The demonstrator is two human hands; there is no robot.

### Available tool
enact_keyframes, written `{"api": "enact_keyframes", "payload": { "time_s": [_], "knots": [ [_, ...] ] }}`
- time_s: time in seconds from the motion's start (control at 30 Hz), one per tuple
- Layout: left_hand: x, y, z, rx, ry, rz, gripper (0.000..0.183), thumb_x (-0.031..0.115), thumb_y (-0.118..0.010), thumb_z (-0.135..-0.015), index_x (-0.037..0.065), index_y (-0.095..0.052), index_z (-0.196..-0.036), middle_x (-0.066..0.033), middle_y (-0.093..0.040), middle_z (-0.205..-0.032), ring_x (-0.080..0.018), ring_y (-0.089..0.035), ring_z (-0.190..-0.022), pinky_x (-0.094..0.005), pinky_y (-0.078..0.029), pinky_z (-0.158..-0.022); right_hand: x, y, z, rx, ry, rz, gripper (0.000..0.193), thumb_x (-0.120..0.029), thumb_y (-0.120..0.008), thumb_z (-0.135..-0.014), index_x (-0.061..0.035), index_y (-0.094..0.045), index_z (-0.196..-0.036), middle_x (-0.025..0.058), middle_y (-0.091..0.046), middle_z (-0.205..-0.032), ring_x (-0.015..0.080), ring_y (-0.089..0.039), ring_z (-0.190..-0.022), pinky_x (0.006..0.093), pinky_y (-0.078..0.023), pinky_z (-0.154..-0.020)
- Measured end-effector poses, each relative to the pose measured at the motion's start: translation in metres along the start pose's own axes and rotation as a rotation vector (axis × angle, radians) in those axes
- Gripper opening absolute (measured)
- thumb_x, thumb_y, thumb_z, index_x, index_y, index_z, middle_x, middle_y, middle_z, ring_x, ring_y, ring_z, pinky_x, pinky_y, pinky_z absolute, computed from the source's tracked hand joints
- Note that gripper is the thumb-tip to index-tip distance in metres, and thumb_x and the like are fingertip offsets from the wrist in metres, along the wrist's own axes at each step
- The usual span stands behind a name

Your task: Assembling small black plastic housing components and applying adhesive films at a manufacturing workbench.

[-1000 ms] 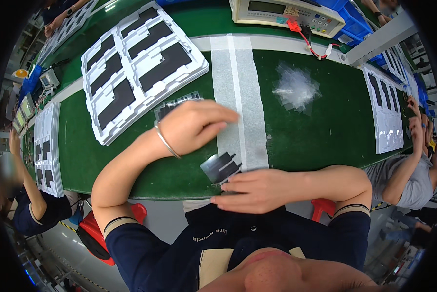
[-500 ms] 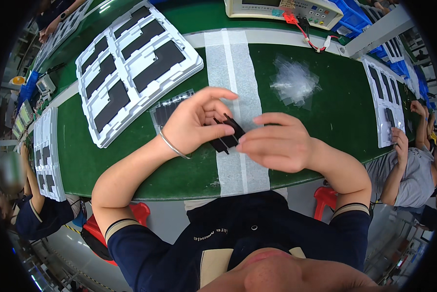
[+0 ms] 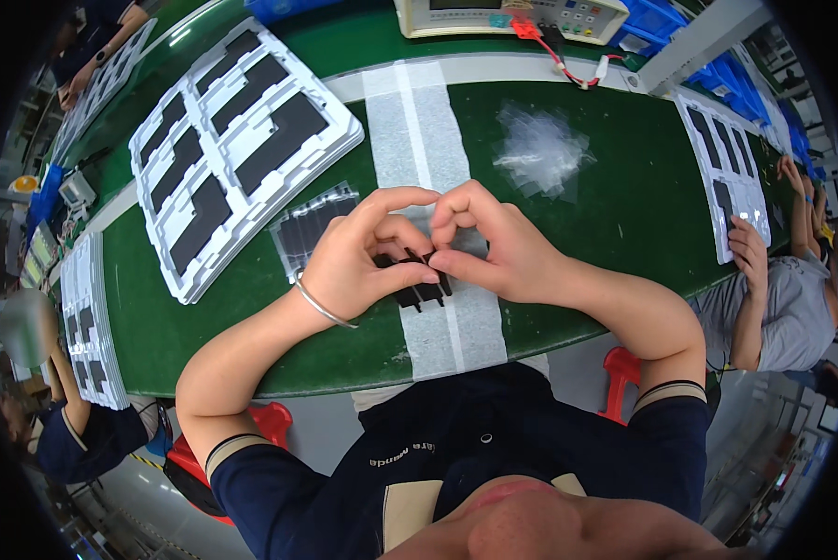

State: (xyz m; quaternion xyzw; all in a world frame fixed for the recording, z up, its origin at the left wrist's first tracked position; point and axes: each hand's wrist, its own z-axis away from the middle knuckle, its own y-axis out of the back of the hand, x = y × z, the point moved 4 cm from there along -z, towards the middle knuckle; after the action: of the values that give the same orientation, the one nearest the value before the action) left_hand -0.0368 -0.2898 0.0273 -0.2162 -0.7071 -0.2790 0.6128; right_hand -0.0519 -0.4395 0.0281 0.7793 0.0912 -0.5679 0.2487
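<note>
My left hand is closed round a small flat black piece with narrow tabs along its edges, the thumb lying across it. My right hand pinches at the piece's upper right edge, thumb and curled forefinger together; what lies between those fingertips is mostly hidden. Both hands meet above a pale cloth-like strip that runs across the green table. Just beyond my left hand lies a clear plastic sheet with dark strips.
A white tray of black L-shaped pieces stands at the far left. Clear film pieces lie heaped at the right. A bench instrument with a red lead stands at the back. Co-workers sit on both sides, by other trays.
My right hand has come in from the piece's right side to its upper edge, its fingers now curled into a pinch. The black piece has turned and sits slightly lower.
</note>
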Motion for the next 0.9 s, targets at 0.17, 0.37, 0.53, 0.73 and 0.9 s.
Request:
{"api": "enact_keyframes", "payload": {
  "time_s": [0.17, 0.37, 0.53, 0.73, 0.9],
  "knots": [
    [-0.008, 0.004, -0.004, 0.001, 0.23, 0.123, 0.063, -0.004, -0.069, -0.069, 0.008, -0.039, -0.124, -0.004, -0.061, -0.076, -0.0071, -0.055, -0.069, -0.0202, -0.044, -0.063, 0.004, 0.017, -0.006, -0.124, -0.031, -0.099, 0.037, -0.003, -0.059, -0.077, -0.0035, -0.041, -0.109, 0.0048, -0.058, -0.07, 0.0143, -0.057, -0.066, 0.0279, -0.046, -0.07],
    [-0.013, 0.004, -0.012, -0.057, 0.293, -0.048, 0.067, -0.001, -0.071, -0.067, 0.008, -0.039, -0.125, -0.0021, -0.063, -0.076, -0.0088, -0.056, -0.066, -0.0214, -0.044, -0.063, 0.016, 0.105, -0.011, 0.201, -0.19, 0.263, 0.035, -0.005, -0.061, -0.075, -0.003, -0.045, -0.107, 0.004, -0.058, -0.068, 0.0134, -0.057, -0.064, 0.0263, -0.046, -0.061],
    [0.015, 0.013, -0.02, 0.112, -0.242, -0.647, 0.069, 0.011, -0.075, -0.064, 0.006, -0.041, -0.124, -0.0117, -0.058, -0.108, -0.0269, -0.055, -0.099, -0.0327, -0.042, -0.088, 0.04, 0.133, -0.012, 0.188, -0.222, 0.63, 0.036, -0.005, -0.064, -0.072, -0.0044, -0.048, -0.104, 0.0057, -0.058, -0.067, 0.0191, -0.057, -0.064, 0.0298, -0.045, -0.061],
    [0.051, 0.103, 0.014, 0.335, -0.194, -0.652, 0.031, -0.001, -0.063, -0.071, -0.001, -0.055, -0.102, -0.0114, -0.057, -0.104, -0.0216, -0.054, -0.098, -0.0313, -0.041, -0.088, 0.031, 0.121, -0.015, 0.213, -0.022, 0.924, 0.045, -0.005, -0.067, -0.066, -0.007, -0.047, -0.107, 0.0047, -0.052, -0.066, 0.0238, -0.052, -0.07, 0.035, -0.042, -0.066],
    [0.043, 0.164, 0.08, 0.568, 0.132, -1.025, 0.029, 0.005, -0.066, -0.071, 0.001, -0.058, -0.098, -0.0083, -0.059, -0.09, -0.0184, -0.057, -0.087, -0.0284, -0.044, -0.078, 0.008, 0.106, -0.017, 0.283, 0.089, 0.862, 0.039, -0.004, -0.064, -0.069, -0.0073, -0.048, -0.104, 0.0054, -0.049, -0.071, 0.0232, -0.051, -0.07, 0.0341, -0.043, -0.064]
  ]
}}
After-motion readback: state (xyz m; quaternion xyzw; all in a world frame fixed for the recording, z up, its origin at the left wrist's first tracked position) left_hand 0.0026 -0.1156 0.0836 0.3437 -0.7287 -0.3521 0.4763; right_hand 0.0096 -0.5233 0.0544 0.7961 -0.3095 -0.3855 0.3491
